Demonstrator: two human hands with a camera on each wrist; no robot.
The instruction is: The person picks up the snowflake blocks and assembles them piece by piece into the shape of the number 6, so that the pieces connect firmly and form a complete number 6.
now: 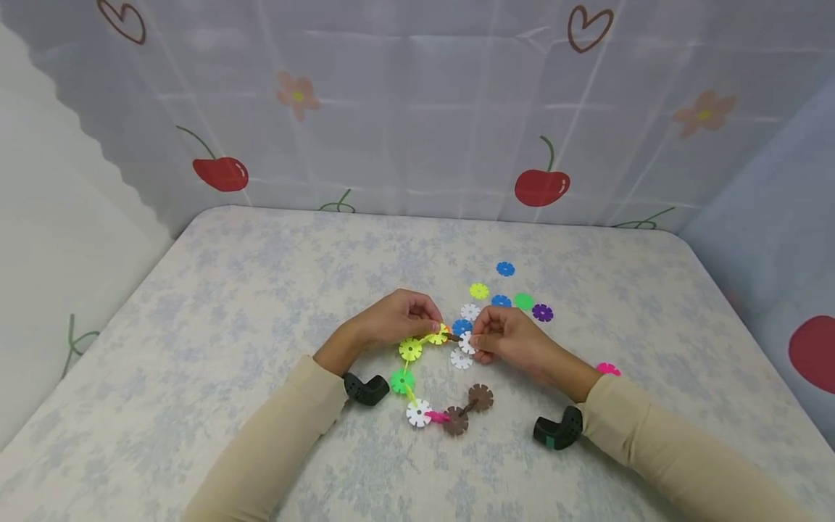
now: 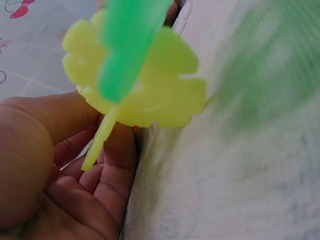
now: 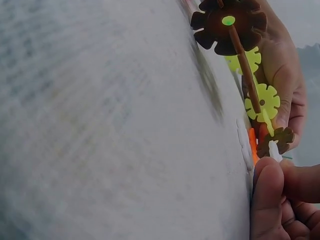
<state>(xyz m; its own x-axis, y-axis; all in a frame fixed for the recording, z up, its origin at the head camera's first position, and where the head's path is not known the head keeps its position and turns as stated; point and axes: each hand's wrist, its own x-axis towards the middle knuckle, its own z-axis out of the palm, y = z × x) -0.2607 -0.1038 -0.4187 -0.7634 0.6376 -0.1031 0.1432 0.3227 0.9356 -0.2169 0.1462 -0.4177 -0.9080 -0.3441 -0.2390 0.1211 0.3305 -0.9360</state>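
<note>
A chain of notched plastic flower discs curves over the table between my hands. My left hand [image 1: 407, 317] pinches a yellow disc [image 1: 438, 334] near the chain's upper end. A brown disc [image 3: 284, 139] is joined beyond it, seen edge-on from above. Between thumb and fingers, my right hand [image 1: 512, 333] pinches a white disc [image 3: 274, 151], its edge against the brown one; whether they interlock I cannot tell. Lower along the chain come another yellow disc [image 1: 410, 349], a green disc [image 1: 402, 381], a white disc [image 1: 420, 412] and a brown end disc [image 1: 481, 396].
Loose discs lie beyond and beside my right hand: blue [image 1: 505, 269], yellow [image 1: 479, 291], green [image 1: 524, 301], purple [image 1: 543, 312] and white [image 1: 462, 359]. A pink disc [image 1: 608, 369] lies partly behind the right sleeve. Black wrist devices [image 1: 367, 390] sit at both cuffs. A printed curtain [image 1: 404, 109] hangs behind the table.
</note>
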